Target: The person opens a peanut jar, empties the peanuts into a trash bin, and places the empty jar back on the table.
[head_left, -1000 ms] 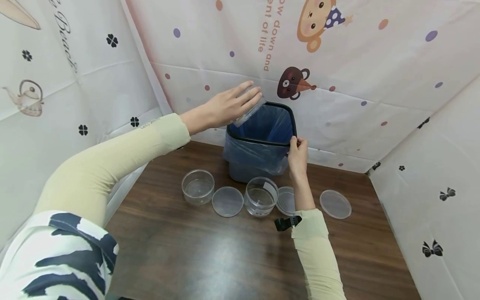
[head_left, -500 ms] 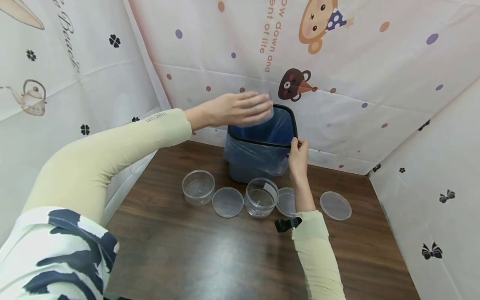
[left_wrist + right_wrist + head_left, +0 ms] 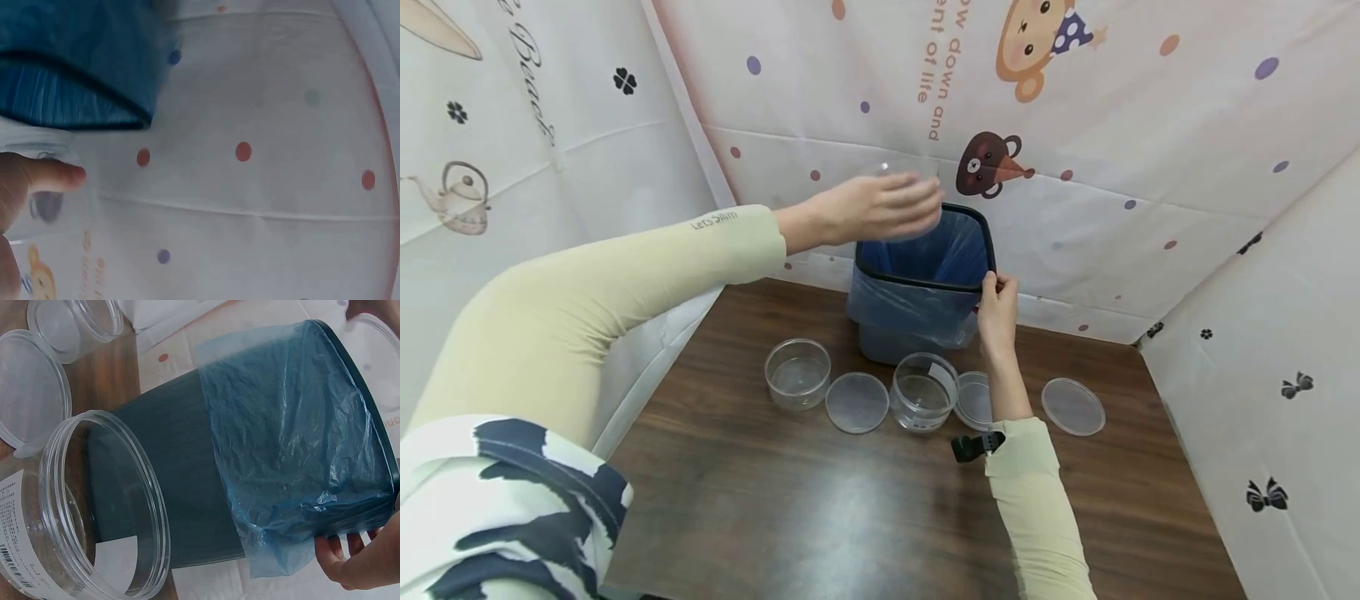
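Observation:
My left hand, slightly blurred, is raised over the back left of a blue bin lined with a clear plastic bag. It grips a clear plastic jar; in the left wrist view the thumb lies along the jar's side. Most of the jar is hidden behind the fingers in the head view. My right hand pinches the bin's black rim at its front right corner, fingers at the bag's folded edge in the right wrist view.
In front of the bin, on the brown table, stand a clear jar and another with a label. Clear round lids lie about them: one between the jars, one by the right forearm, one farther right. Printed cloth hangs behind.
My left hand has moved slightly right, and the jar has turned from tilted over the bin to sitting above and behind the fingers. My right hand has stayed on the rim.

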The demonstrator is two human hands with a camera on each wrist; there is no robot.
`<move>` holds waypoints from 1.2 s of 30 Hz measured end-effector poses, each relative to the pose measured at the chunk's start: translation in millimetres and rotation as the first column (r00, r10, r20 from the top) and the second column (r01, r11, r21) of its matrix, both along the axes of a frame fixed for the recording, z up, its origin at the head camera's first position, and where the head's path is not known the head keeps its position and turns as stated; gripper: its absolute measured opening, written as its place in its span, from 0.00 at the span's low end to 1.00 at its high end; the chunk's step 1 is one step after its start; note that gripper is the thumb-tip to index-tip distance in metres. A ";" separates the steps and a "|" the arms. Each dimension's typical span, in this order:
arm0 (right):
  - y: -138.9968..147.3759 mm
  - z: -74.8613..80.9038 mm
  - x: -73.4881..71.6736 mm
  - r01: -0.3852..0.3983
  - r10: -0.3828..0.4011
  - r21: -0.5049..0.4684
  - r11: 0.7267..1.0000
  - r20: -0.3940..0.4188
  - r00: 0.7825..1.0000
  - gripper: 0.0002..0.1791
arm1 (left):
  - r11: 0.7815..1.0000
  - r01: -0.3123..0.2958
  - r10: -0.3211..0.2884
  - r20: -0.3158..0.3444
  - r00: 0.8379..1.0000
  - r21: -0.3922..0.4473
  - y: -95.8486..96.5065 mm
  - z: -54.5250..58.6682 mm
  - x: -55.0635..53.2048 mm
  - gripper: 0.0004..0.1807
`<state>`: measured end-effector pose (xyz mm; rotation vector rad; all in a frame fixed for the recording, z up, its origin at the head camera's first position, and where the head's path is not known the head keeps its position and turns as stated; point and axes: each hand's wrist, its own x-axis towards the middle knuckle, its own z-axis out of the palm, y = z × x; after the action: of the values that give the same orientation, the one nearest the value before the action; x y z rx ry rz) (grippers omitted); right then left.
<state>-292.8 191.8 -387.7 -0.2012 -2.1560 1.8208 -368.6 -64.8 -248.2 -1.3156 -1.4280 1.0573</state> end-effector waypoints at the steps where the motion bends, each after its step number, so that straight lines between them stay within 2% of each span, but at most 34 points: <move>1: 0.4 -0.2 -0.6 0.002 -0.002 0.004 1.000 0.000 1.000 0.27 | 0.999 -0.006 0.006 -0.009 1.000 0.033 0.1 -2.4 -0.9 0.33; 4: 0.5 -1.3 -1.5 0.011 -0.011 0.014 1.000 -0.007 1.000 0.27 | 0.994 -0.020 0.023 -0.028 0.999 0.111 -0.7 -6.8 -2.8 0.30; 6: 0.1 -2.1 -2.4 0.019 -0.019 0.019 1.000 -0.009 1.000 0.27 | 0.991 -0.032 0.031 0.007 0.999 0.129 -1.2 -10.0 -1.4 0.29; 8: -0.8 -2.6 -2.5 0.021 -0.021 0.014 1.000 -0.006 1.000 0.26 | 0.982 -0.093 0.074 0.121 0.990 0.167 -1.0 -11.9 4.3 0.30; 9: -1.3 -2.9 -2.6 0.020 -0.020 0.012 1.000 -0.005 1.000 0.26 | 0.970 -0.153 0.112 0.208 0.972 0.191 -1.0 -12.2 8.5 0.34; 10: -2.0 -3.2 -2.9 0.017 -0.017 0.010 1.000 -0.004 1.000 0.26 | 0.950 -0.221 0.152 0.293 0.944 0.219 -1.4 -12.1 13.2 0.39; 11: -2.7 -3.7 -3.1 0.012 -0.012 0.006 1.000 -0.004 1.000 0.27 | 0.924 -0.286 0.175 0.382 0.907 0.254 -1.8 -11.8 17.7 0.43; 13: -3.3 -4.4 -3.0 0.002 -0.002 -0.001 1.000 0.005 1.000 0.27 | 0.854 -0.401 0.178 0.538 0.824 0.332 -2.7 -10.8 27.4 0.50; 15: -2.8 -4.8 -2.4 0.001 -0.001 -0.012 1.000 0.009 1.000 0.26 | 0.784 -0.473 0.138 0.630 0.765 0.402 -2.1 -9.2 36.5 0.55; 18: -0.6 -2.5 -1.0 0.002 -0.001 -0.024 1.000 0.018 1.000 0.26 | 0.668 -0.518 -0.022 0.710 0.703 0.534 0.5 -9.6 50.9 0.59; 22: 4.4 1.9 -0.1 -0.037 0.039 -0.044 0.998 0.040 0.998 0.28 | 0.522 -0.539 -0.273 0.728 0.629 0.661 4.5 -16.0 75.8 0.67; 23: 6.7 2.8 -0.1 -0.061 0.064 -0.049 0.997 0.044 0.997 0.30 | 0.496 -0.531 -0.327 0.714 0.619 0.687 5.5 -18.9 82.6 0.67; 25: 14.0 4.5 0.5 -0.116 0.118 -0.031 0.993 0.065 0.991 0.32 | 0.459 -0.523 -0.390 0.692 0.608 0.718 7.3 -26.6 95.7 0.68; 28: 32.4 6.2 4.7 -0.205 0.197 0.083 0.975 0.094 0.976 0.36 | 0.432 -0.517 -0.425 0.672 0.606 0.739 9.7 -41.6 113.4 0.70; 30: 47.4 6.4 8.8 -0.224 0.206 0.208 0.952 0.103 0.973 0.38 | 0.422 -0.530 -0.420 0.677 0.605 0.736 10.8 -52.9 123.3 0.70; 33: 70.4 4.4 17.7 -0.218 0.201 0.388 0.895 0.087 0.976 0.38 | 0.419 -0.538 -0.435 0.682 0.588 0.731 12.6 -70.7 133.7 0.69; 36: 90.2 -1.4 27.8 -0.202 0.189 0.483 0.852 0.076 0.979 0.36 | 0.427 -0.520 -0.470 0.673 0.571 0.740 15.2 -87.5 139.6 0.69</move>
<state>-265.0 282.0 -389.1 0.1183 -2.6525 1.2959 -229.0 -49.6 -335.8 -0.8468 -2.2362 -0.6418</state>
